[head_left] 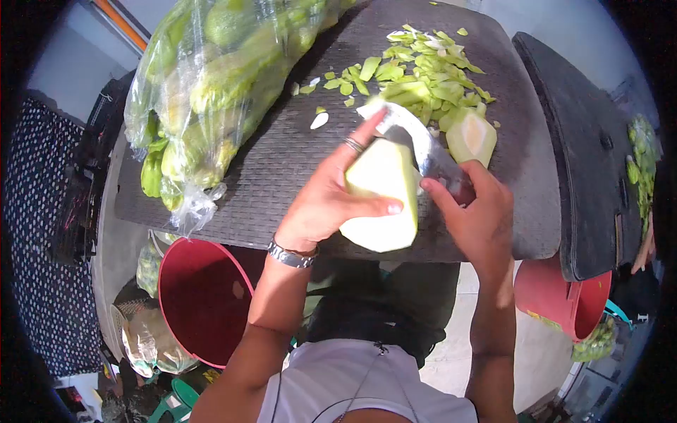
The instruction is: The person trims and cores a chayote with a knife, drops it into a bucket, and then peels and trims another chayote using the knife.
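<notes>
My left hand (331, 187) is wrapped around a large peeled pale-green vegetable (379, 204), apparently a chayote, with the thumb across its face. A knife (427, 151) with a broad, shiny, bright blade is in my right hand (483, 215), its fingers closed around the mostly hidden handle. The blade lies along the upper right side of the chayote, its tip near my left index finger. Just beyond, a heap of green peelings (430, 77) lies on the dark textured tabletop (282, 176). Beside the heap sits another peeled piece (471, 137) with a paler centre.
A clear plastic bag (218, 84) full of green vegetables covers the table's left side. Below the front edge stand a red bucket (204, 303) at left and another red bucket (564, 299) at right. A black panel (582, 162) stands along the right.
</notes>
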Motion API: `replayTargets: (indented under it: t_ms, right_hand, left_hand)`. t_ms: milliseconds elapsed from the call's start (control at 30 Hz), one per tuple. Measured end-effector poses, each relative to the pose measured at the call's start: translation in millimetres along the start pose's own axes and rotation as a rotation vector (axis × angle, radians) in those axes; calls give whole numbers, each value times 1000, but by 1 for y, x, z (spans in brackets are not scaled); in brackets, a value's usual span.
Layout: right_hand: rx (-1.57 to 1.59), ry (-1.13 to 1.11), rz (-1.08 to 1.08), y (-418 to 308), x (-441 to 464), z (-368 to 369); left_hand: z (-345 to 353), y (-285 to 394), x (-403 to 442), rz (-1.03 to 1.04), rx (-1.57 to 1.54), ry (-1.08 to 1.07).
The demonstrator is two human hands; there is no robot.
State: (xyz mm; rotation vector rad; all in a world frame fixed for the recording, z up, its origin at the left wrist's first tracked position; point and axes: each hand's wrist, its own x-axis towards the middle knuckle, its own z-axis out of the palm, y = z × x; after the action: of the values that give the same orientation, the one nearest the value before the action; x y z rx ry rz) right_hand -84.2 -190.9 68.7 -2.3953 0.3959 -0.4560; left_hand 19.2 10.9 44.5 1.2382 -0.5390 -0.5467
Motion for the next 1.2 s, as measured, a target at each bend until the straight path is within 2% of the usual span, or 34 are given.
replayTargets:
  t_ms: [167,267,367,467,567,633,667,767,833,867,967,1000,1100,1133,1167,1200]
  right_hand:
    - [-83,24,14,20,-10,-13]
    - [65,-41,243,30,-10,-23]
    - [264,84,216,56,-13,-26]
    - [283,249,98,62,-15,-28]
    - [657,287,87,55,-16,-24]
    - [771,56,171,45,-14,-15]
    - [818,-58,210,40,-11,-13]
    - [1511,-830,748,32,0,-4]
    - [1469,-775,707,28,-3,-6]
    - [1447,-751,695,26,-7,-8]
    - [866,-232,315,23,-20,-15]
    - [764,-108,218,21,-21,-18]
    - [930,-177,314,17,-18,-29]
    - [1019,-245,386,21,-19,-28]
    - [1107,-314,456,29,-19,-26]
    - [1193,-387,528,34,-20,-25]
  left_hand:
    - [-11,4,1,26,-153,315]
    - [-37,11,-16,-57,-98,375]
    - [-80,22,-58,-28,-52,430]
    - [-120,43,-106,-40,95,477]
    - [-158,49,-154,-66,136,610]
    - [-173,51,-185,-64,177,686]
    - [-186,49,-203,-49,87,633]
    - [-222,35,-257,50,-70,567]
    - [-246,27,-285,45,-44,571]
    - [-254,19,-297,53,-31,658]
    - [-289,-8,-331,179,-135,642]
    - [-292,-16,-336,238,-144,650]
    - [-333,-54,-374,195,-129,954]
    - [-349,-67,-385,43,-67,1126]
    - [-351,-77,-378,41,-262,1123]
    - [-343,-90,-380,-31,-292,1206]
